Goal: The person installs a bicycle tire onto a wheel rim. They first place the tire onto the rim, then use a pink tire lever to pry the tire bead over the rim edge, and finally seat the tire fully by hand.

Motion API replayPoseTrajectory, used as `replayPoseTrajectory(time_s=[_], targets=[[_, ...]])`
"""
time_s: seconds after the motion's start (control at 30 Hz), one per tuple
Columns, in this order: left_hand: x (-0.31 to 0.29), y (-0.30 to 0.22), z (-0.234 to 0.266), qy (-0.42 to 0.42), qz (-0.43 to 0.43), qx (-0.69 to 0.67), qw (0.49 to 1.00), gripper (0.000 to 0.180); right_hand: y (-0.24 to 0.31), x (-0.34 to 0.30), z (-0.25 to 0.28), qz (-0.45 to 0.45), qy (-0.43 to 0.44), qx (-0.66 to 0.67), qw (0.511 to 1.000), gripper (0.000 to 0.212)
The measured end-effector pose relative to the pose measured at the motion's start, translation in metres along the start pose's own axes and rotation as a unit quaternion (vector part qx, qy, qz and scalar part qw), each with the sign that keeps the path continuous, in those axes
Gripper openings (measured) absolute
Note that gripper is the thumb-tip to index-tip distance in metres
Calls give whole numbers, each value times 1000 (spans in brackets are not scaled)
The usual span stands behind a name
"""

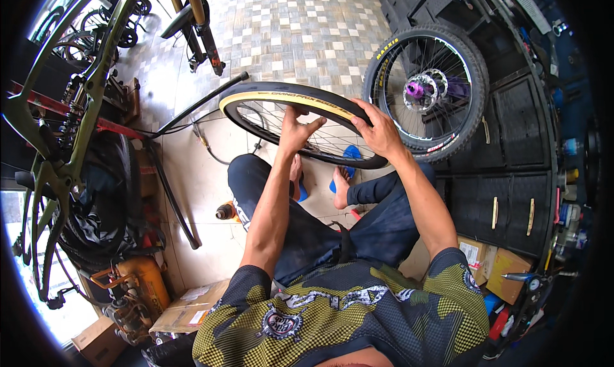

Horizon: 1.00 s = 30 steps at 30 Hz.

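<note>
A bicycle wheel (256, 118) with a black tyre and tan sidewall is held tilted in front of my knees. My right hand (378, 130) grips its right side, thumb on the near sidewall and fingers over the tread. Inside the ring, over the spokes, is my left hand (297, 132). Its fingers curl up at the inner rim, with the tips partly hidden, while the thumb sticks out to the right. Part of the wheel's lower right edge passes behind my right wrist.
A knobbly-tyred wheel (474, 101) with a purple hub leans against black drawers (492, 204) at right. On the left, a green bike frame (82, 121) hangs beside a black stand leg (173, 197). A dark-capped bottle (225, 211) and cardboard box (188, 308) lie near my left side.
</note>
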<state>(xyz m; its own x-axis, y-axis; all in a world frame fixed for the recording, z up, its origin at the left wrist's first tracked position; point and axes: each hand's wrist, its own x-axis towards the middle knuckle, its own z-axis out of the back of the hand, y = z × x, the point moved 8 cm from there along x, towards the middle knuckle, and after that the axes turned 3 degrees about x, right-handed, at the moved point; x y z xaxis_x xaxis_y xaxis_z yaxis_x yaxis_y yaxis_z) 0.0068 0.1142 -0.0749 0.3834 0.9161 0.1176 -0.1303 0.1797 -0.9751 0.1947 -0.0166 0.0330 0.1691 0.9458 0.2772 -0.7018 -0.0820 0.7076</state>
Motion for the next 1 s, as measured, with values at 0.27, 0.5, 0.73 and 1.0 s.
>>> replayPoseTrajectory(time_s=[0.27,0.5,0.73,1.0], targets=[[30,44,-13,159,88,-399,899,59,-17,1,16,16,4,9,1000,47],[34,54,-31,88,109,-491,860,42,-35,-2,15,0,5,3,1000,57],[37,52,-8,38,99,-475,874,47,-36,-8,12,-29,16,-20,999,92],[36,43,46,-149,144,-316,926,56,-66,-35,1,-96,22,-19,995,73]])
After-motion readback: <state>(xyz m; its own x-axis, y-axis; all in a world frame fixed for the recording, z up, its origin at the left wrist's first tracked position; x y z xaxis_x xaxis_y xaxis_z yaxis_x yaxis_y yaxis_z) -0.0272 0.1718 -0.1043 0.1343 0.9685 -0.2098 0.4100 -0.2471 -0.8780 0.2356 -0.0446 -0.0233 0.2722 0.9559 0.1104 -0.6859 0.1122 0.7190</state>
